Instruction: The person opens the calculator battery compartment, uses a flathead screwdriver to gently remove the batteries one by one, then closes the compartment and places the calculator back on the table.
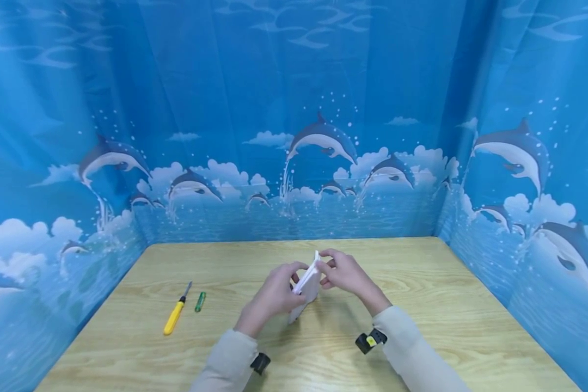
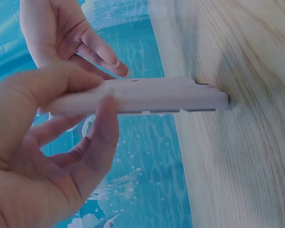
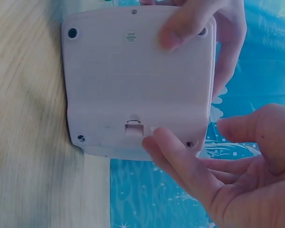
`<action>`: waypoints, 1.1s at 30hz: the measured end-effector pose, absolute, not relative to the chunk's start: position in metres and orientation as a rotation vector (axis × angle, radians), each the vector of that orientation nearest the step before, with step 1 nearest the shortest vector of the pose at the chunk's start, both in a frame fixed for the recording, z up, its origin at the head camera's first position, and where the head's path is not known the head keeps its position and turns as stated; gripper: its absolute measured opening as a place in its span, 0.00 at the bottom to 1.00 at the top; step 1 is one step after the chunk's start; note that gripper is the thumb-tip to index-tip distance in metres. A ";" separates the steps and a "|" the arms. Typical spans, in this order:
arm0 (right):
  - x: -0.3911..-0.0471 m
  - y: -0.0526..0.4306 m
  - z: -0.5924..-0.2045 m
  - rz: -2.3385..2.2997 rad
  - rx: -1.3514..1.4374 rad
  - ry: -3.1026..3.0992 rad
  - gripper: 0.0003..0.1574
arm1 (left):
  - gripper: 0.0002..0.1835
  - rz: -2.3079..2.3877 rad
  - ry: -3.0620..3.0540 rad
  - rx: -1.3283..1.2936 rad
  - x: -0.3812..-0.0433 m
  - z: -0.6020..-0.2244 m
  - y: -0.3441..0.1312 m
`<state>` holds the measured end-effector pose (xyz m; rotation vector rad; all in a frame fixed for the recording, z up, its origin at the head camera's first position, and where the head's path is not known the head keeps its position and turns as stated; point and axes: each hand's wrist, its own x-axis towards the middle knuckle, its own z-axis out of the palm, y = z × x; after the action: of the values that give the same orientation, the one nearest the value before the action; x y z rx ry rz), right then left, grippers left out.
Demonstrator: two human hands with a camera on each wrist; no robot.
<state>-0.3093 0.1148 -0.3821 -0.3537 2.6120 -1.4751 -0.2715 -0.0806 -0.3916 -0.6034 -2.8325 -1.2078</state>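
Observation:
A flat, pale pinkish-white plastic device (image 1: 307,288) stands on edge over the middle of the table. Its back (image 3: 133,80) faces the right wrist camera, showing dark round feet, small screws, a printed label and a small latch slot (image 3: 134,129). My left hand (image 1: 274,291) grips the device by its upper edge, thumb (image 3: 171,40) on the back and fingers behind the other face. At the far end, my right hand (image 1: 345,272) has its extended fingers (image 3: 168,147) against the back beside the slot. The right thumb is apart from the device.
A screwdriver with a yellow handle (image 1: 173,318) lies on the wooden table (image 1: 127,354), left of the hands. Beside it is a short green translucent piece (image 1: 200,302). A blue dolphin-print curtain (image 1: 255,136) encloses the table's back and sides.

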 end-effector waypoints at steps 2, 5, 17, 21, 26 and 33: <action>-0.309 0.116 -0.381 -1.484 -0.338 2.609 0.30 | 0.38 -1.185 -2.833 -0.656 -0.270 -0.392 -0.079; -0.309 0.117 -0.379 -1.475 -0.315 2.609 0.31 | 0.39 -1.180 -2.843 -0.715 -0.267 -0.393 -0.077; -0.311 0.122 -0.378 -1.387 -0.279 2.651 0.31 | 0.46 -1.140 -2.852 -0.842 -0.266 -0.398 -0.068; -0.311 0.122 -0.377 -1.395 -0.271 2.654 0.29 | 0.47 -1.120 -2.849 -0.845 -0.265 -0.398 -0.067; -0.313 0.123 -0.379 -1.378 -0.264 2.668 0.29 | 0.48 -1.173 -2.879 -0.823 -0.264 -0.397 -0.066; -0.311 0.125 -0.378 -1.348 -0.279 2.682 0.28 | 0.34 -1.463 -2.891 -0.656 -0.267 -0.392 -0.077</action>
<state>-0.3114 0.1247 -0.3780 -0.2787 2.6817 -1.3476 -0.2672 -0.0768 -0.3921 -0.6564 -2.8914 -1.4626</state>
